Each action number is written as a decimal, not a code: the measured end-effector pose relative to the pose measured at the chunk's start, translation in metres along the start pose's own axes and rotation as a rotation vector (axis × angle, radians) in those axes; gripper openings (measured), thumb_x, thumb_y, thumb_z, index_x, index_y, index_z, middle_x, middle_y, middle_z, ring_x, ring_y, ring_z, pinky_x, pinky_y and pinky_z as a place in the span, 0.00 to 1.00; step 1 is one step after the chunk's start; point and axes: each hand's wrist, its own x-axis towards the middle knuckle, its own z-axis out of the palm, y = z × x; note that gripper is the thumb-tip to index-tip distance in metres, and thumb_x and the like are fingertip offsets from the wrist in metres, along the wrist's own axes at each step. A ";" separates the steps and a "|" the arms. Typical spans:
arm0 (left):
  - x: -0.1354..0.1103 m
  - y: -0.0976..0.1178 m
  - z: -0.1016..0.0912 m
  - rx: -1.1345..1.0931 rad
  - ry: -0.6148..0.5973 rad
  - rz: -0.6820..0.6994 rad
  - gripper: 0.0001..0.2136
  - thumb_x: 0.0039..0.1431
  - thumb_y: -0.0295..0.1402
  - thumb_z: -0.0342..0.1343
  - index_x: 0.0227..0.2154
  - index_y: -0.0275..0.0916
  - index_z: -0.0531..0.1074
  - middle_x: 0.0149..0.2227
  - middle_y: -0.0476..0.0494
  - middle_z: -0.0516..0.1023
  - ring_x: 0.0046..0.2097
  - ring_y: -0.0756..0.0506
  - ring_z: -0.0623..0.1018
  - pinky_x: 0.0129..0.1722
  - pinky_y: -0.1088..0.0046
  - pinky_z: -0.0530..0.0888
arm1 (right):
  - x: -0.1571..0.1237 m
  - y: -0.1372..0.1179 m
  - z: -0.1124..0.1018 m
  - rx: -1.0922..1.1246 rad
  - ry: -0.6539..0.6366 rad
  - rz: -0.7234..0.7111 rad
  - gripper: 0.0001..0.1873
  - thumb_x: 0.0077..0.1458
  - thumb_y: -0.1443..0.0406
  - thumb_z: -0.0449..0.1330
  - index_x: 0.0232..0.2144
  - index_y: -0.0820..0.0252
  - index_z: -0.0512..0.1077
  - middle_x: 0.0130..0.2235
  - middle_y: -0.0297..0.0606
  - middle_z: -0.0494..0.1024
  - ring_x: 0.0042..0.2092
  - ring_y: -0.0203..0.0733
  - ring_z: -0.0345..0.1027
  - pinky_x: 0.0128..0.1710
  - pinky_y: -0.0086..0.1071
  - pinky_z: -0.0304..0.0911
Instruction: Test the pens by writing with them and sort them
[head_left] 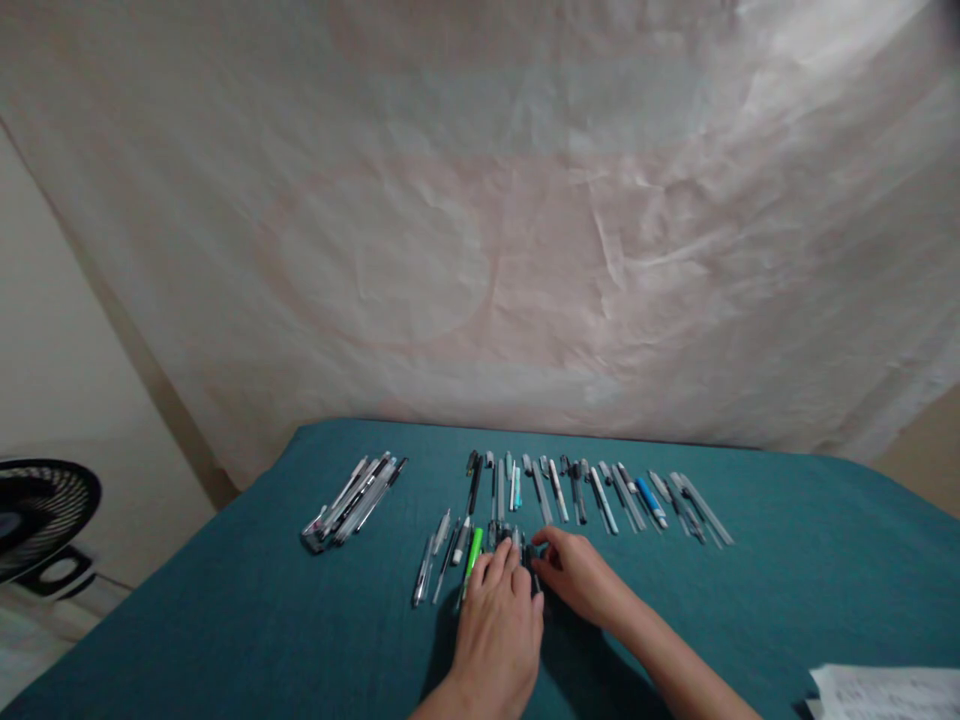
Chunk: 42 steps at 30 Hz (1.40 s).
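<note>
My left hand (499,625) lies over pens in the nearer row, fingers stretched forward and touching their tops. A green pen (475,550) shows beside its fingers. Just to the right, my right hand (576,572) has its thumb and forefinger closed around the dark upper end of a pen (533,556). Parts of the pens under both hands are hidden. Left of the green pen lie a white-capped pen (462,540) and several slim clear pens (424,572).
A farther row of pens, with a blue pen (651,502) in it, crosses the teal cloth (247,620). A bunch of pens (360,500) lies at the left. Papers (889,692) sit at the front right; a fan (49,515) stands at far left.
</note>
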 end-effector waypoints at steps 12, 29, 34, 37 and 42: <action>0.004 0.001 0.022 -0.004 0.068 0.098 0.12 0.57 0.24 0.39 0.40 0.35 0.65 0.49 0.36 0.70 0.52 0.42 0.67 0.51 0.54 0.61 | -0.005 -0.004 -0.003 0.125 -0.072 0.038 0.09 0.48 0.67 0.51 0.34 0.61 0.67 0.20 0.32 0.73 0.19 0.33 0.65 0.20 0.23 0.54; 0.008 0.004 0.003 -0.029 -0.031 0.151 0.12 0.59 0.25 0.37 0.41 0.36 0.63 0.47 0.39 0.69 0.53 0.44 0.66 0.54 0.54 0.58 | -0.004 0.002 -0.011 0.151 -0.093 0.036 0.10 0.50 0.66 0.50 0.34 0.62 0.68 0.21 0.33 0.73 0.20 0.32 0.65 0.20 0.22 0.55; 0.005 0.005 0.000 -0.067 -0.048 0.130 0.11 0.59 0.26 0.39 0.41 0.37 0.63 0.48 0.41 0.68 0.53 0.44 0.65 0.56 0.56 0.56 | -0.002 0.009 -0.009 0.162 -0.111 0.059 0.11 0.52 0.66 0.49 0.34 0.63 0.68 0.22 0.33 0.72 0.21 0.32 0.65 0.20 0.22 0.57; 0.005 0.005 -0.005 -0.143 -0.070 0.097 0.10 0.59 0.27 0.41 0.41 0.37 0.64 0.49 0.41 0.68 0.54 0.44 0.64 0.57 0.56 0.54 | 0.000 0.013 -0.006 0.211 -0.132 0.082 0.10 0.52 0.66 0.49 0.34 0.63 0.68 0.23 0.33 0.72 0.21 0.31 0.65 0.18 0.21 0.57; -0.003 0.021 -0.028 -0.538 -0.269 0.081 0.09 0.57 0.28 0.46 0.40 0.38 0.66 0.49 0.40 0.66 0.53 0.40 0.62 0.55 0.51 0.52 | 0.003 0.018 -0.005 0.326 -0.162 0.145 0.10 0.52 0.64 0.48 0.33 0.63 0.66 0.22 0.31 0.69 0.19 0.30 0.62 0.15 0.21 0.58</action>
